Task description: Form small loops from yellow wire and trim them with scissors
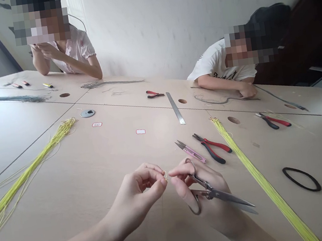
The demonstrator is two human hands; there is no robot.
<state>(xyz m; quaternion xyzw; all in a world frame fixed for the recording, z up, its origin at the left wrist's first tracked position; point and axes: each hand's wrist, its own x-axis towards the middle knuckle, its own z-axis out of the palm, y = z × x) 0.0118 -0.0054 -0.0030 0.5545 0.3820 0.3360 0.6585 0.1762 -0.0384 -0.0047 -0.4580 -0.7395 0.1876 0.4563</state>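
Note:
My left hand (pixel 137 190) pinches a small gold ring (pixel 164 174) between thumb and forefinger. My right hand (pixel 202 184) grips steel tailor's scissors (pixel 218 192) by their looped handles, blades pointing right and shut. Its extended forefinger comes close to the ring from the right. Pink-handled thread snips (pixel 190 152) and red-and-black pliers (pixel 212 148) lie just beyond my right hand. A bundle of yellow-green cord (pixel 263 178) runs along the table to the right, and another (pixel 29 181) lies to the left.
The beige table (pixel 49 151) has round cable holes. A steel ruler (pixel 175 108), more pliers (pixel 272 120) and a black rubber loop (pixel 301 179) lie on it. Two seated people (pixel 62 50) (pixel 219 65) work at the far side, with dark cord near them.

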